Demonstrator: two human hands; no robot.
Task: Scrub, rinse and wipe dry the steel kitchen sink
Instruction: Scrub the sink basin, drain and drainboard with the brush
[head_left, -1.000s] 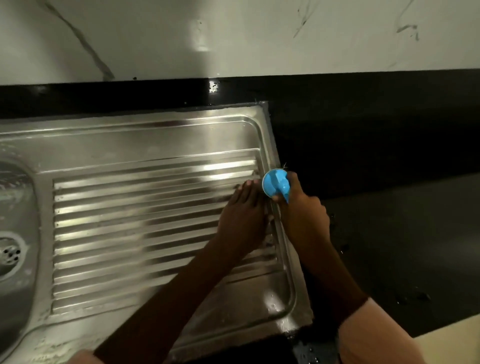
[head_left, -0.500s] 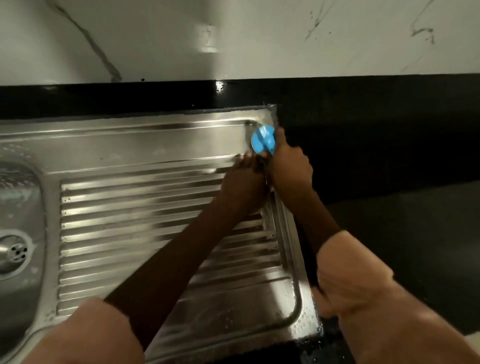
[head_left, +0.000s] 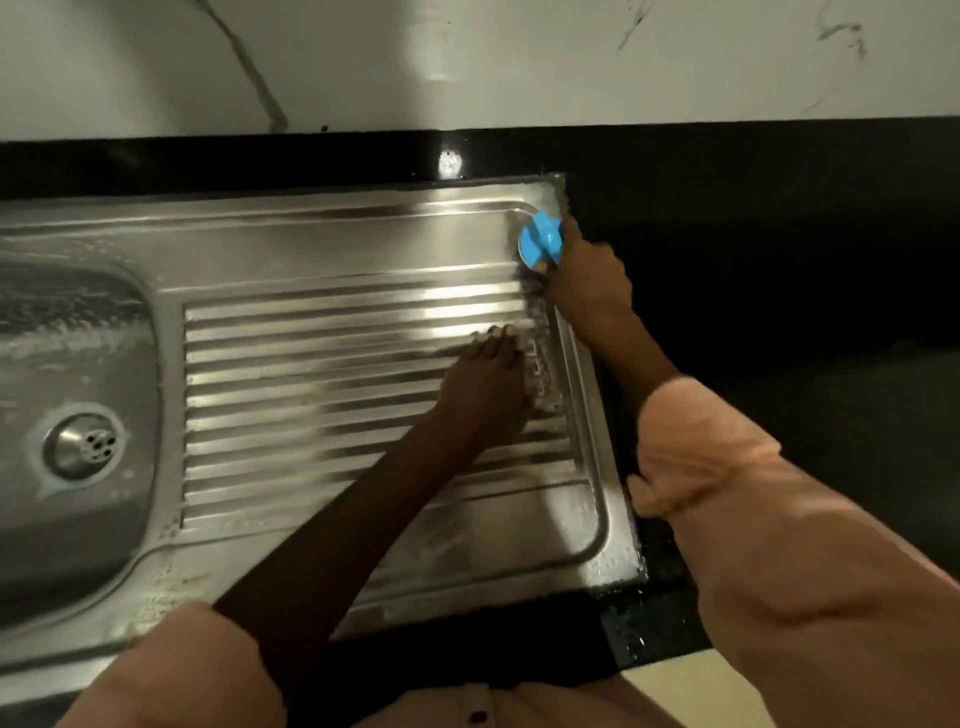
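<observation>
Steel kitchen sink (head_left: 322, 249) fills the black counter (head_left: 779, 312) (wet drainboard). Left hand (head_left: 485, 384) lies flat on the ridges, fingers straight. Right hand (head_left: 584, 280) grips a round blue plastic scrubber (head_left: 540, 241) at the sink's far right corner.

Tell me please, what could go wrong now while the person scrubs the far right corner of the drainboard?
The blue scrubber, gripped by the right hand, works at the sink edge, so it may push dirty water onto the black counter. The left hand rests on wet ridges and could slip.
</observation>
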